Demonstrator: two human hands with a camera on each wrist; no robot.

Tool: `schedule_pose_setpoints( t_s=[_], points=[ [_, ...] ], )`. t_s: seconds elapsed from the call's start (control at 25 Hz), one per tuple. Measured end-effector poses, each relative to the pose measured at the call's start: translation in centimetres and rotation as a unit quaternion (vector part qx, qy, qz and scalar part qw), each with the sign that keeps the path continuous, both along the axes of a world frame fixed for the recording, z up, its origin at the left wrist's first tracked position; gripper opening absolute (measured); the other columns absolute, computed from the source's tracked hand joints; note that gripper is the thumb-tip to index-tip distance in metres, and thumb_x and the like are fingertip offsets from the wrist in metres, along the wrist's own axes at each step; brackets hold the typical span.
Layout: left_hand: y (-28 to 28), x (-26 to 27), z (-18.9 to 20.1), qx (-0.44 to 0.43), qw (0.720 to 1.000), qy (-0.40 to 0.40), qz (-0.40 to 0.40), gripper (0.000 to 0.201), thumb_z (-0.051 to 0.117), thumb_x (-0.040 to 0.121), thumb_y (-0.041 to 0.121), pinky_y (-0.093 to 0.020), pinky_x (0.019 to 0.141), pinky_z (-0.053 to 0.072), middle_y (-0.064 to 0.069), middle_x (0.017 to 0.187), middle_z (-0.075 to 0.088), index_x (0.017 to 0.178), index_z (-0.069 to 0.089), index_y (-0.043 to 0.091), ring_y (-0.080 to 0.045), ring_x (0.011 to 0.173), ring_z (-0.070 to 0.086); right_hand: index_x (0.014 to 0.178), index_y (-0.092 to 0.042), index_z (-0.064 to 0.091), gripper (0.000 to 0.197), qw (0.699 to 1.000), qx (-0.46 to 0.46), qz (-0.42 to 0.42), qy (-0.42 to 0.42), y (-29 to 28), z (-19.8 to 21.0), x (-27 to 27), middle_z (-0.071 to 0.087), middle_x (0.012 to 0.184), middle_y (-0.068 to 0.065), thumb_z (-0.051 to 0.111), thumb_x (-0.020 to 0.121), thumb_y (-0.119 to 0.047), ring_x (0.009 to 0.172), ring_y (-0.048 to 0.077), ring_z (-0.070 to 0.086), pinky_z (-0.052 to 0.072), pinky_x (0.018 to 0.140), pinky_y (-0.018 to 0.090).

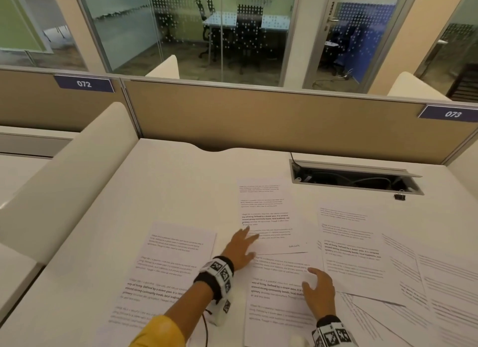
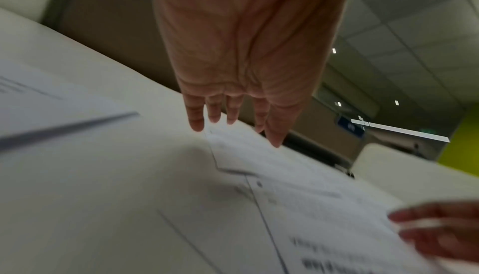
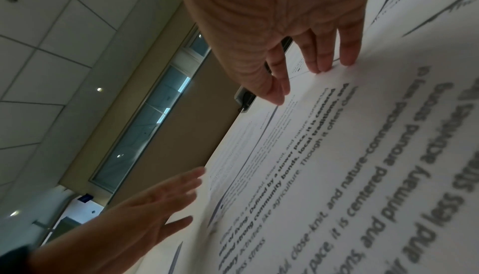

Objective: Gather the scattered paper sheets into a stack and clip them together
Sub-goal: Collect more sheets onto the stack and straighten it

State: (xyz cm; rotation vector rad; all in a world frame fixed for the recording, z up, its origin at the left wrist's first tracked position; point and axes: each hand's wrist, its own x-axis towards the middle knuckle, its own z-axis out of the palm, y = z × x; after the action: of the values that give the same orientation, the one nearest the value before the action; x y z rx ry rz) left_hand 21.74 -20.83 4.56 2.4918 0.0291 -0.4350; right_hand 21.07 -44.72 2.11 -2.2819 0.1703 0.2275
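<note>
Several printed paper sheets lie spread over the white desk (image 1: 168, 181). My left hand (image 1: 241, 248) reaches forward with straight, spread fingers (image 2: 197, 120) over the lower left corner of the far middle sheet (image 1: 266, 212). My right hand (image 1: 319, 288) lies flat with straight fingers (image 3: 348, 53) on the near middle sheet (image 1: 274, 295), fingertips touching the paper. Another sheet (image 1: 168, 264) lies at the left, one (image 1: 354, 246) at the right, and overlapping sheets (image 1: 424, 295) fan out at the far right. A small black binder clip (image 1: 400, 196) stands by the cable tray.
An open cable tray (image 1: 354, 180) is sunk into the desk at the back right. A tan partition (image 1: 258, 114) closes the far edge, and a white side divider (image 1: 77, 171) stands at the left. Bare desk shows behind the sheets.
</note>
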Motion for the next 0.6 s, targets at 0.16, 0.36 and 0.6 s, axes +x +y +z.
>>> schedule_pose_setpoints(
  t_s=[0.16, 0.36, 0.6],
  points=[
    [-1.9, 0.8, -0.9, 0.111, 0.987, 0.068, -0.092, 0.058, 0.039, 0.094, 0.034, -0.043, 0.118, 0.004, -0.010, 0.155, -0.008, 0.143, 0.011, 0.024, -0.033, 0.142, -0.010, 0.116, -0.005, 0.051, 0.036, 1.000, 0.014, 0.014, 0.002, 0.2, 0.1, -0.1, 0.047, 0.129, 0.019, 0.056, 0.081, 0.000, 0.121, 0.033, 0.040, 0.027, 0.109, 0.043],
    [-1.4, -1.6, -1.0, 0.131, 0.982, 0.073, -0.115, 0.057, 0.038, 0.093, 0.031, -0.043, 0.118, 0.005, -0.007, 0.156, -0.007, 0.143, 0.011, 0.025, -0.033, 0.142, -0.010, 0.117, -0.010, 0.050, 0.035, 0.999, -0.002, 0.036, 0.000, 0.6, 0.4, -0.4, 0.048, 0.129, 0.015, 0.055, 0.082, -0.004, 0.120, 0.031, 0.043, 0.030, 0.107, 0.041],
    [-0.5, -5.2, -0.7, 0.125, 0.976, 0.093, -0.152, 0.054, 0.039, 0.094, 0.028, -0.042, 0.118, 0.007, -0.005, 0.156, -0.002, 0.142, 0.016, 0.022, -0.030, 0.143, -0.007, 0.116, -0.008, 0.051, 0.034, 0.998, 0.004, 0.055, -0.007, 0.1, 0.6, -0.4, 0.050, 0.126, 0.017, 0.055, 0.082, -0.003, 0.116, 0.031, 0.047, 0.037, 0.103, 0.041]
  ],
)
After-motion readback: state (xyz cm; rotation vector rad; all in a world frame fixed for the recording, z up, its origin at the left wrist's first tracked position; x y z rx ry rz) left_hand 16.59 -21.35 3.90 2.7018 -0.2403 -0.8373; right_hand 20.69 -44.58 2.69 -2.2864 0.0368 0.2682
